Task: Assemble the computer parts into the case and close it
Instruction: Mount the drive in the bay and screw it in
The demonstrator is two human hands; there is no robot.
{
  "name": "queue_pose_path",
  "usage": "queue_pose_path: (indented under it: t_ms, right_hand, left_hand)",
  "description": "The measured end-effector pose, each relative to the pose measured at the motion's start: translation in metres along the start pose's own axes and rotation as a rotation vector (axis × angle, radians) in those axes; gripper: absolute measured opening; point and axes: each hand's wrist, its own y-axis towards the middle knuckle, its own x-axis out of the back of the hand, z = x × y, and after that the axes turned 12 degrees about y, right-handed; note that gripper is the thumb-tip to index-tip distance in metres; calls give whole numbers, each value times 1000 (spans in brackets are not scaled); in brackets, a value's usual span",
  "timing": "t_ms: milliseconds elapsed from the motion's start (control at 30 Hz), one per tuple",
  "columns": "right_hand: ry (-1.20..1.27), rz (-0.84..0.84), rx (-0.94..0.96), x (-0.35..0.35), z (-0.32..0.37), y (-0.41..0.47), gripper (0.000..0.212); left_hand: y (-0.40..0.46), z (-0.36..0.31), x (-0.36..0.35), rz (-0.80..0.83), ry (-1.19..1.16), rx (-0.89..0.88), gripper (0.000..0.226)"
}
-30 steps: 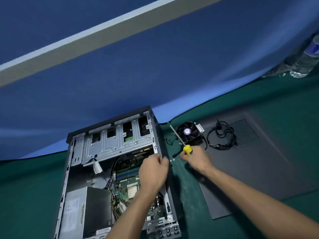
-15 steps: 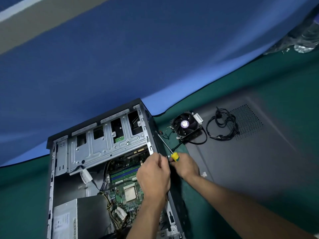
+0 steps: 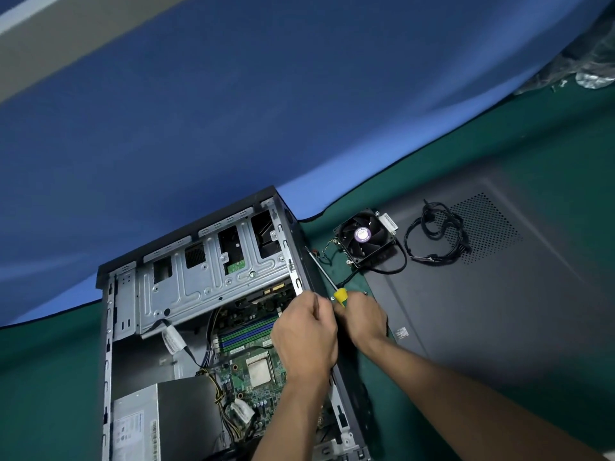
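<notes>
The open computer case (image 3: 107,327) lies on its side on the green mat, showing the motherboard (image 3: 258,372), the power supply (image 3: 166,424) and the metal drive cage (image 3: 206,281). My left hand (image 3: 304,334) is curled over the case's right rim. My right hand (image 3: 362,316), touching the left one, grips a screwdriver (image 3: 340,294) by its yellow handle. The screwdriver's shaft points up and left along the case's outer wall. A CPU cooler fan (image 3: 364,236) lies on the mat just beyond the hands.
The grey side panel (image 3: 499,311) lies flat to the right of the case, with a coiled black cable (image 3: 436,234) on it. A blue cloth wall (image 3: 299,111) rises behind the table. Clear plastic items (image 3: 592,78) sit at the far right corner.
My right hand has brought the screwdriver left from the mat to meet my left hand at the case's right rim. My view has tilted down and nearer.
</notes>
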Motion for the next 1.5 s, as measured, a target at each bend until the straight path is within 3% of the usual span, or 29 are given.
queue_pose_path:
  t_ms: [267,567,767,1033,1233,1333,1500]
  right_hand:
    - [234,39,-78,6,-3,-5,30]
    - [517,32,102,71,32,-32,27]
    - [621,45,310,97,75,-54,25]
    - [546,36,520,104,100,-76,14]
    - [497,24,585,110,115,-86,19]
    - [338,19,620,118,122,-87,18]
    - [-10,-5,877,135,126,-90,28]
  left_hand:
    - [0,0,0,0,-23,21,54]
    - [4,-11,18,165,154,157,42]
    - [33,-39,61,479,-551,420,54]
    - [41,-42,115,573,-684,503,29]
    - [43,-38,133,434,-859,543,21]
    - [52,-34,148,320,-1154,624,22]
    - [68,-21,170,175,-1497,736,27]
